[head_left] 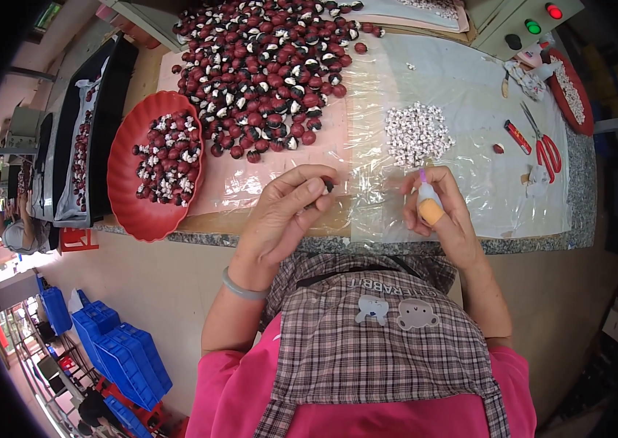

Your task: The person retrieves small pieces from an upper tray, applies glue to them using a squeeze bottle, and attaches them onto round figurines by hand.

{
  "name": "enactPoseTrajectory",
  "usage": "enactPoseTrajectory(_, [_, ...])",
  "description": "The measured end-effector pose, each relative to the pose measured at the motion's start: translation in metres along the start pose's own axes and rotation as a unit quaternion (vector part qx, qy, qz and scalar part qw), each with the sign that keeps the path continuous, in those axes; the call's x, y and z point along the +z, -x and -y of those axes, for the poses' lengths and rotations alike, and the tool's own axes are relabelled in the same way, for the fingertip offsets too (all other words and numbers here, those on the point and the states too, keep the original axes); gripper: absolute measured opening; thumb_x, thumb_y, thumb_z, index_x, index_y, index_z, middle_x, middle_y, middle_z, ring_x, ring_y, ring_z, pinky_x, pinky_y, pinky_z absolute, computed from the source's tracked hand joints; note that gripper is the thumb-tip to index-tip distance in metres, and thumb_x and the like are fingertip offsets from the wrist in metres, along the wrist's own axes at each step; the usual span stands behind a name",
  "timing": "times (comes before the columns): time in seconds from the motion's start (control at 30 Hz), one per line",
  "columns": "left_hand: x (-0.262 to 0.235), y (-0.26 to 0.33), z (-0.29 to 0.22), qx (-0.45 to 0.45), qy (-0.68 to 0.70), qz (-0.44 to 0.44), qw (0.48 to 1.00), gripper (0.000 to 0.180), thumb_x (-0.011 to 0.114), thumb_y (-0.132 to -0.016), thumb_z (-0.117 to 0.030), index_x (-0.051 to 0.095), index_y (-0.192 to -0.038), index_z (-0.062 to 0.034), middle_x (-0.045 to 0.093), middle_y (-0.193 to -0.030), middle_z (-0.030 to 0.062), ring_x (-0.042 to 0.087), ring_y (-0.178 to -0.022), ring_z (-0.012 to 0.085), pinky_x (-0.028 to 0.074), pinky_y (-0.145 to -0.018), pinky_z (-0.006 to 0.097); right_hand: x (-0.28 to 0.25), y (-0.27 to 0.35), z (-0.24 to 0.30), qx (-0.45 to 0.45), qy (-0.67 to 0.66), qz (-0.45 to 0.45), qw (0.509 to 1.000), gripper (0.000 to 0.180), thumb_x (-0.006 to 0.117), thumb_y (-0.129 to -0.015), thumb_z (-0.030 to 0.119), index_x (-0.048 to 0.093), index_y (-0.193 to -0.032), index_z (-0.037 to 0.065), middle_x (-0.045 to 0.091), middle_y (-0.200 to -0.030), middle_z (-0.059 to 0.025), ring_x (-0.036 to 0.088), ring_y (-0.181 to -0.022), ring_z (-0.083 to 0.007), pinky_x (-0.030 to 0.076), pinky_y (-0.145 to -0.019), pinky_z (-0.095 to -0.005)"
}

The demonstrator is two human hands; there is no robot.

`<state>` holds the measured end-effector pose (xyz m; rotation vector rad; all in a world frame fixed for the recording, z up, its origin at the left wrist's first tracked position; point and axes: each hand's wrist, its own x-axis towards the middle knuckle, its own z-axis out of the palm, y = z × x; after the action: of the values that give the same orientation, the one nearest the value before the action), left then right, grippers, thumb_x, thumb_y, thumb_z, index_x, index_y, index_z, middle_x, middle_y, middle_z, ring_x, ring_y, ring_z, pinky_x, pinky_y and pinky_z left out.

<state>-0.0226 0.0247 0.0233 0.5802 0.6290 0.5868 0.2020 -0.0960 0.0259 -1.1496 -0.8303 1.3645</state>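
Between the thumb and fingers of my left hand is a small dark red and black rounded piece, partly hidden by the fingertips. My right hand grips a small white glue bottle, its purple tip pointing away from me. A yellow-orange cover sits at the right thumb. Just beyond that hand lies a heap of small white pieces with dark marks. A large pile of dark red and black rounded pieces, many with white parts, spreads across the far left of the table.
At left stands a red scalloped bowl of red and white pieces. To the right lie red-handled scissors, a red tube-like item and one loose red piece. A red dish and a control box with lights are farther back.
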Motion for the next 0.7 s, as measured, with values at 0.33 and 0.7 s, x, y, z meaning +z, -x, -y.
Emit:
enactPoseTrajectory(0.33, [0.019, -0.005, 0.018, -0.079, 0.029, 0.048, 0.995, 0.027, 0.061, -0.092, -0.016, 0.063, -0.115, -0.0023, 0.063, -0.097, 0.0053, 0.055, -0.081, 0.0078, 0.045, -0.072, 0.016, -0.002, 0.002, 0.007, -0.085, 0.019, -0.090, 0.992, 0.028, 0.066, -0.084, 0.002, 0.053, -0.109, -0.001, 0.058, -0.096, -0.0089, 0.058, -0.066, -0.0082, 0.041, -0.046, -0.0171])
enactPoseTrajectory(0.7, [0.022, -0.003, 0.026, -0.062, 0.015, 0.067, 0.996, 0.030, 0.061, -0.091, -0.009, 0.060, -0.119, -0.0015, 0.065, -0.099, 0.0065, 0.052, -0.078, 0.0039, 0.041, -0.066, 0.014, 0.009, 0.009, 0.022, -0.189, 0.158, -0.162, 0.956, 0.042, 0.069, -0.083, 0.006, 0.050, -0.120, -0.001, 0.065, -0.093, -0.0138, 0.059, -0.065, -0.0098, 0.047, -0.052, -0.0196])
